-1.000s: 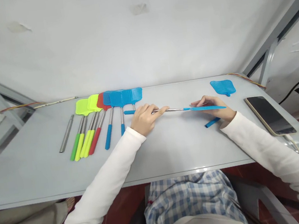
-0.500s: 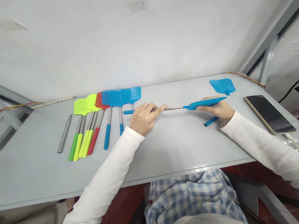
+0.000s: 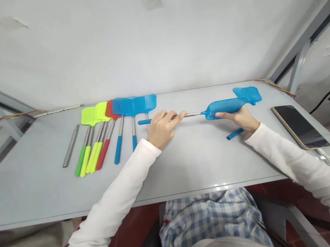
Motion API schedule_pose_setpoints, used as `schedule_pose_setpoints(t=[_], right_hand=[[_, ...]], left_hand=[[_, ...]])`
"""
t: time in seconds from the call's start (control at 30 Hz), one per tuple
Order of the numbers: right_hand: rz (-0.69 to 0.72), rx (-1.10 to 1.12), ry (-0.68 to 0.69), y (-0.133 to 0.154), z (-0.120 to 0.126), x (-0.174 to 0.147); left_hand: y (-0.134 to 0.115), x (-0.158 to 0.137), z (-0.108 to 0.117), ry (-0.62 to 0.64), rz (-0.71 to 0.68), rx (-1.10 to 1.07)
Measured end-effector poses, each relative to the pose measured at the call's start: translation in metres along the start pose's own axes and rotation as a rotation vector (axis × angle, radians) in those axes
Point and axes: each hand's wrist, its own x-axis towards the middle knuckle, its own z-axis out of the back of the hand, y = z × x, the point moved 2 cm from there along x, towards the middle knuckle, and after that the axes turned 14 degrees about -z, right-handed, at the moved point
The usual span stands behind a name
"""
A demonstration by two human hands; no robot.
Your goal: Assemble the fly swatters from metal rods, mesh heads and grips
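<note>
Between my hands a blue fly swatter (image 3: 222, 106) with a metal telescopic shaft is held level above the table. My left hand (image 3: 162, 130) is closed round the shaft near its blue handle. At the other end my right hand (image 3: 240, 117) pinches the perforated head, thumb on the near face; its other fingers are mostly hidden behind. Below that hand lies a blue handle (image 3: 235, 133), partly covered by it. Behind it a second blue swatter head (image 3: 248, 94) rests on the table.
On the left lie several swatters: yellow-green ones (image 3: 88, 117), a red one (image 3: 103, 153) and blue ones (image 3: 132, 107). A bare metal tube (image 3: 71, 146) is beside them. A phone (image 3: 300, 126) lies on the right of the grey table (image 3: 190, 169), with a wall behind.
The held swatter's head has rolled from edge-on to showing its perforated face. Both hands keep their grip and stay in nearly the same place.
</note>
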Motion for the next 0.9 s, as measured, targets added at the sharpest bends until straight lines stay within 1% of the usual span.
schedule_pose_setpoints(t=[0.17, 0.3, 0.4, 0.47, 0.53, 0.6, 0.63, 0.7, 0.77, 0.83, 0.9], right_hand=[[0.004, -0.016, 0.023, 0.002, 0.002, -0.001], [0.006, -0.072, 0.004, 0.010, 0.009, -0.002], [0.008, -0.174, -0.036, 0.017, 0.020, -0.001], [0.062, -0.194, -0.044, 0.021, 0.030, 0.000], [0.138, -0.184, -0.047, 0.023, 0.043, 0.000], [0.177, -0.237, -0.092, 0.020, 0.055, -0.002], [0.179, -0.306, -0.129, 0.016, 0.060, -0.004], [0.154, -0.519, -0.173, 0.008, 0.066, -0.009], [0.101, -0.765, -0.156, -0.001, 0.065, -0.016], [0.021, -0.962, -0.110, -0.009, 0.059, -0.023], [-0.050, -1.094, -0.082, -0.013, 0.051, -0.030]], left_hand=[[-0.005, 0.002, 0.004, 0.002, -0.014, 0.017], [-0.008, 0.008, 0.015, -0.032, -0.008, 0.013], [-0.008, 0.012, 0.025, -0.096, 0.067, -0.079], [-0.007, 0.011, 0.031, -0.190, 0.182, -0.208], [-0.004, 0.006, 0.034, -0.306, 0.338, -0.394], [-0.001, -0.002, 0.030, -0.361, 0.482, -0.611], [-0.001, -0.007, 0.026, -0.350, 0.539, -0.719], [-0.003, -0.017, 0.015, -0.290, 0.631, -0.919], [-0.006, -0.024, 0.004, -0.260, 0.747, -1.080], [-0.011, -0.029, -0.005, -0.260, 0.909, -1.170], [-0.016, -0.031, -0.011, -0.241, 1.059, -1.167]])
